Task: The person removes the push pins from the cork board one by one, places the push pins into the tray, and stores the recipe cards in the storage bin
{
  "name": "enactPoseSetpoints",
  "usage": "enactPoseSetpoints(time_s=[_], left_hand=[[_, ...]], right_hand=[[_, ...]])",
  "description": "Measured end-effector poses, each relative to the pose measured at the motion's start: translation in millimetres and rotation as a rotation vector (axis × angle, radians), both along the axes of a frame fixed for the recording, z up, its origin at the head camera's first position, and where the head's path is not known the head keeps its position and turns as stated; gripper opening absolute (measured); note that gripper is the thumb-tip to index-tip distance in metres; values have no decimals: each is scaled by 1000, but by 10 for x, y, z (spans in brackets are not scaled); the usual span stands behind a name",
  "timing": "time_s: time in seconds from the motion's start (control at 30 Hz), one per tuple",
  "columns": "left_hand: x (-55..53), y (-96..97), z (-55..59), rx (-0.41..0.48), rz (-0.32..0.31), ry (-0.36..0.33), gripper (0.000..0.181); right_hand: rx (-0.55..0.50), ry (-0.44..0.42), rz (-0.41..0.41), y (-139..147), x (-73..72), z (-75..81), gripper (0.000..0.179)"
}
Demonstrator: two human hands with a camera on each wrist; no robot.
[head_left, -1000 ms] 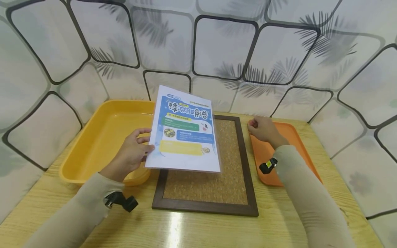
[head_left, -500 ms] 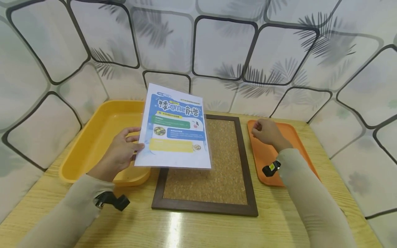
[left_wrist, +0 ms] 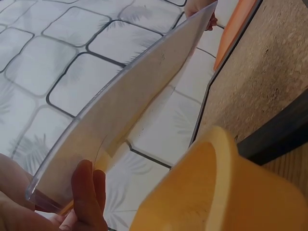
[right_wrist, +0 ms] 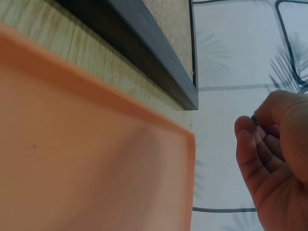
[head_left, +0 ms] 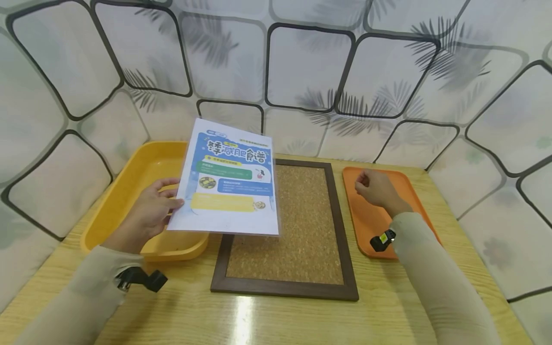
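My left hand [head_left: 146, 208] grips a laminated poster [head_left: 228, 182] by its left edge, thumb in front. The printed sheet, blue, green and yellow with Chinese text, is held in the air over the yellow tub and the left part of a framed corkboard [head_left: 302, 230]. From the left wrist view the clear plastic edge [left_wrist: 115, 86] shows, bowed slightly. My right hand [head_left: 379, 189] hovers over the orange tray, thumb and forefinger together. Between those fingertips a tiny green object [right_wrist: 254, 118] is pinched; most of it is hidden, so its kind is unclear.
On the left stands a deep yellow plastic tub [head_left: 108, 225], partly behind the poster. A shallow orange tray [head_left: 366, 225] lies right of the corkboard. All rest on a light wooden table [head_left: 293, 321] backed by patterned fabric walls [head_left: 310, 67].
My left hand has carried the poster leftward, uncovering more of the corkboard and covering more of the tub. The right hand has shifted slightly right and down over the tray.
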State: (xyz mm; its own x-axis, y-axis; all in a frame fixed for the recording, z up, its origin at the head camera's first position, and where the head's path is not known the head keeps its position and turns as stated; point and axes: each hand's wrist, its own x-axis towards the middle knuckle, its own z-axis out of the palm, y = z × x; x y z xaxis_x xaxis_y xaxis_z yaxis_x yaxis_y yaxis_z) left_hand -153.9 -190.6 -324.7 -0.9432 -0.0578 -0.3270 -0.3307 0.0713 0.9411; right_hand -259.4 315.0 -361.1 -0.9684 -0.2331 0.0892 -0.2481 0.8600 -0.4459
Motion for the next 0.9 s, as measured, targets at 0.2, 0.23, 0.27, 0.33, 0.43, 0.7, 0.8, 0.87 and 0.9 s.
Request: enactPoseSetpoints(time_s=[0.2, 0.23, 0.27, 0.33, 0.43, 0.7, 0.8, 0.87, 0.9], left_hand=[[3, -141, -25, 3, -2, 5, 56], [6, -169, -31, 3, -6, 8, 56], [7, -197, -37, 9, -9, 12, 55], [13, -261, -49, 44, -13, 22, 49], [22, -348, -51, 109, -17, 38, 43], [19, -520, -64, 202, -24, 45, 44], [14, -577, -69, 210, -9, 39, 44], [14, -613, -70, 217, -2, 34, 45], [15, -631, -69, 222, 3, 31, 45]], right_hand=[[-9, 10, -10, 41, 10, -30, 12], [-8, 7, -13, 50, 11, -36, 13], [-9, 3, -15, 57, 14, -42, 13], [-10, -2, -18, 71, 23, -48, 13], [-22, -9, -16, 81, 45, -45, 14], [-39, 6, -11, 124, 64, -94, 12], [-42, 7, -12, 138, 71, -115, 12], [-44, 8, -13, 152, 73, -127, 11], [-43, 10, -15, 158, 74, -131, 11]])
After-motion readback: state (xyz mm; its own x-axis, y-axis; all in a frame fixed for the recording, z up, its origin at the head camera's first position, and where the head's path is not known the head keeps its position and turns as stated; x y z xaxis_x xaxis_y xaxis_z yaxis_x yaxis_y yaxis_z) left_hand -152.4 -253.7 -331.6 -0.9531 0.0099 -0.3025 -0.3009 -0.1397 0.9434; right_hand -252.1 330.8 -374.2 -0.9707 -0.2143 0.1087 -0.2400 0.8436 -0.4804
